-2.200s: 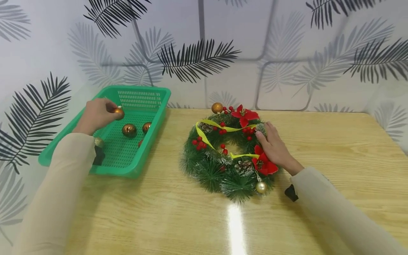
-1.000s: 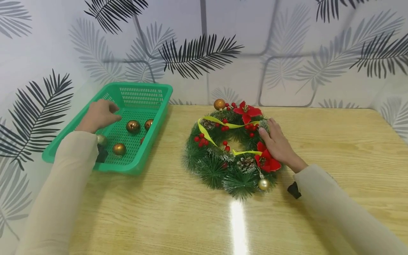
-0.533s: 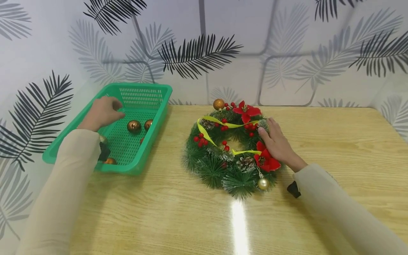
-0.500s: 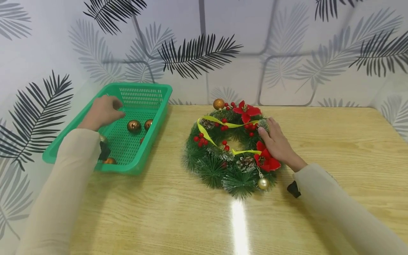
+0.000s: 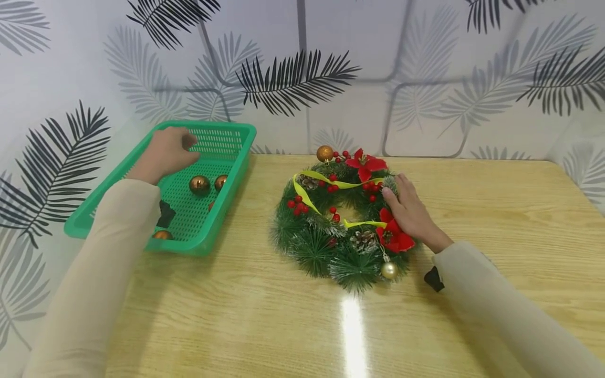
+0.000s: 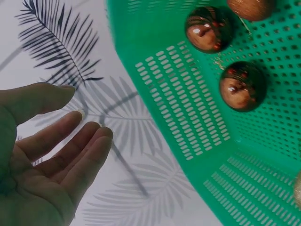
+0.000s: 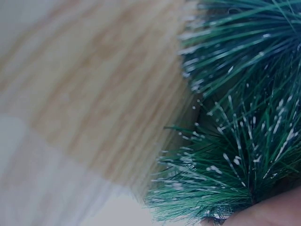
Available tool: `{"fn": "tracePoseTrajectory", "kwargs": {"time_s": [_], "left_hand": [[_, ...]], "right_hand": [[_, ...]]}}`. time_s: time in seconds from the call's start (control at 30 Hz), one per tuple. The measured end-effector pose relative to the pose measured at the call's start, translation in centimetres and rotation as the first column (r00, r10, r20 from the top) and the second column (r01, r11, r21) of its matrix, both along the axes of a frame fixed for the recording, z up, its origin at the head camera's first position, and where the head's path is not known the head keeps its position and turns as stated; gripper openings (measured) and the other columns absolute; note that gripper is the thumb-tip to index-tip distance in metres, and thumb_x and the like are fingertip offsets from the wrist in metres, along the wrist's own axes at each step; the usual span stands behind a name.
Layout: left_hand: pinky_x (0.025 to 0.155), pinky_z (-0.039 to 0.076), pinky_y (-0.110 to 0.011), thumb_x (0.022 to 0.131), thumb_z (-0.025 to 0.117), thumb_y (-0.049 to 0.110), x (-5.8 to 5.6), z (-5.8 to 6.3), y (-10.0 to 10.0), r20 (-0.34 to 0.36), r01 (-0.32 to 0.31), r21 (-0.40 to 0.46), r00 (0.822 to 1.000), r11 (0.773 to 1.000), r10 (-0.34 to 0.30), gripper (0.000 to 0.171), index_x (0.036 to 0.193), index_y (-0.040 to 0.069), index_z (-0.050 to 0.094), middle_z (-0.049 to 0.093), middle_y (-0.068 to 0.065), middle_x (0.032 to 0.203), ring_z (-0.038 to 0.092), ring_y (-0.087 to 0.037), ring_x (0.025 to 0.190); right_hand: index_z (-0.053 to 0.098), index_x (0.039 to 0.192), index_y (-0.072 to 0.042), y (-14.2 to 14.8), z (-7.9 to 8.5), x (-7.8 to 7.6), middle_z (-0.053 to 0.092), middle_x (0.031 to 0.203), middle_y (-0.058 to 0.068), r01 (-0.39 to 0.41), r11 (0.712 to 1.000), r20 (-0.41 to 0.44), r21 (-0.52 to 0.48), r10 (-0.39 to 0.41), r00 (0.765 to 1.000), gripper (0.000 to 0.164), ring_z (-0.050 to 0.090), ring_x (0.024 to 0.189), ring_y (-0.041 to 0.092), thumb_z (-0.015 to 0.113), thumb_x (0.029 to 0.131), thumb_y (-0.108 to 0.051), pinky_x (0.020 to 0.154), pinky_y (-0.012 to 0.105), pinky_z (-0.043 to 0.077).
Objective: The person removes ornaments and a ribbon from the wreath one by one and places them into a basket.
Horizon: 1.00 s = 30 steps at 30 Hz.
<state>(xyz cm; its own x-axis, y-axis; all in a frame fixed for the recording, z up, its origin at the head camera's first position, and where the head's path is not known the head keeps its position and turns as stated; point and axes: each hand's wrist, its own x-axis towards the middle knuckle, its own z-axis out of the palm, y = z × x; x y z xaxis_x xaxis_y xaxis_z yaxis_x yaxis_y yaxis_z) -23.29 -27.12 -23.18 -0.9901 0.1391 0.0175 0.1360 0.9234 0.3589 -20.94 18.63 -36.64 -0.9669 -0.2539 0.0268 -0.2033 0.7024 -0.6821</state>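
My left hand [image 5: 166, 151] is raised over the green plastic basket [image 5: 196, 245], fingers loosely bent. In the left wrist view, nothing lies between that hand's thumb and fingers. Inside the basket are shiny brown bauble balls [image 5: 199, 185] and an orange-gold bauble [image 5: 163, 235] near the front wall. The left forearm covers part of the basket's inside. My right hand [image 5: 411, 211] rests with straight fingers on the right side of a green Christmas wreath [image 5: 314, 254]. Red flowers [image 5: 396, 239], berries, pinecones, a yellow ribbon [image 5: 306, 199] and a gold bauble [image 5: 389, 270] decorate the wreath.
Both basket and wreath stand on a wooden table [image 5: 246, 315], the basket at the left. Another orange-gold bauble [image 5: 324, 153] sits at the wreath's back edge. A wall [image 5: 350, 115] with a leaf pattern rises directly behind the table.
My left hand has let go of the orange-gold bauble, which rolled to the basket's front. That hand has since moved up and slightly right. My right hand has stayed on the wreath.
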Motion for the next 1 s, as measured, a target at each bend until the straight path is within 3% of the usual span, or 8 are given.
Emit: {"fn": "tracePoseTrajectory", "kwargs": {"time_s": [0.23, 0.5, 0.8, 1.0], "left_hand": [[0.095, 0.042, -0.056, 0.089, 0.050, 0.012, 0.0, 1.1, 2.2, -0.025, 0.022, 0.025, 0.999, 0.999, -0.022, 0.046, 0.129, -0.011, 0.049, 0.052, -0.031, 0.127, 0.049, -0.043, 0.115], [0.095, 0.043, -0.052, 0.088, 0.052, 0.007, 0.4, 1.8, 5.5, -0.105, 0.112, 0.031, 0.989, 0.993, -0.108, 0.036, 0.119, -0.011, 0.053, 0.056, -0.029, 0.118, 0.052, -0.040, 0.110], [0.095, 0.045, -0.047, 0.091, 0.054, 0.009, 1.4, 1.7, 9.2, -0.100, 0.181, 0.050, 0.979, 0.982, -0.175, 0.035, 0.122, -0.007, 0.053, 0.055, -0.024, 0.123, 0.053, -0.036, 0.111], [0.093, 0.047, -0.043, 0.091, 0.055, 0.007, 2.2, 1.3, 11.7, -0.135, 0.251, 0.048, 0.961, 0.967, -0.243, 0.032, 0.120, -0.005, 0.054, 0.056, -0.022, 0.119, 0.055, -0.035, 0.107]], "right_hand": [[0.000, 0.150, 0.006, -0.1, 0.1, -0.1, -0.007, 0.158, 0.024, 0.001, 1.000, -0.013, -0.003, -0.001, 1.000, 0.076, -0.008, 0.144, 0.045, 0.019, 0.102, -0.050, 0.114, 0.062, 0.001], [0.000, 0.150, 0.005, -0.1, 0.2, 0.1, -0.006, 0.158, 0.023, 0.005, 1.000, -0.015, -0.013, -0.005, 1.000, 0.074, -0.006, 0.144, 0.044, 0.021, 0.102, -0.048, 0.114, 0.062, 0.003], [0.000, 0.151, 0.004, -0.2, 0.0, 0.1, -0.007, 0.158, 0.022, 0.000, 1.000, -0.007, -0.021, 0.000, 1.000, 0.075, -0.008, 0.144, 0.044, 0.021, 0.102, -0.049, 0.114, 0.062, 0.002], [0.001, 0.151, 0.005, -0.1, 0.1, 0.2, -0.007, 0.158, 0.022, -0.002, 1.000, -0.007, -0.022, 0.002, 1.000, 0.075, -0.008, 0.144, 0.044, 0.020, 0.102, -0.049, 0.114, 0.063, 0.002]]}}
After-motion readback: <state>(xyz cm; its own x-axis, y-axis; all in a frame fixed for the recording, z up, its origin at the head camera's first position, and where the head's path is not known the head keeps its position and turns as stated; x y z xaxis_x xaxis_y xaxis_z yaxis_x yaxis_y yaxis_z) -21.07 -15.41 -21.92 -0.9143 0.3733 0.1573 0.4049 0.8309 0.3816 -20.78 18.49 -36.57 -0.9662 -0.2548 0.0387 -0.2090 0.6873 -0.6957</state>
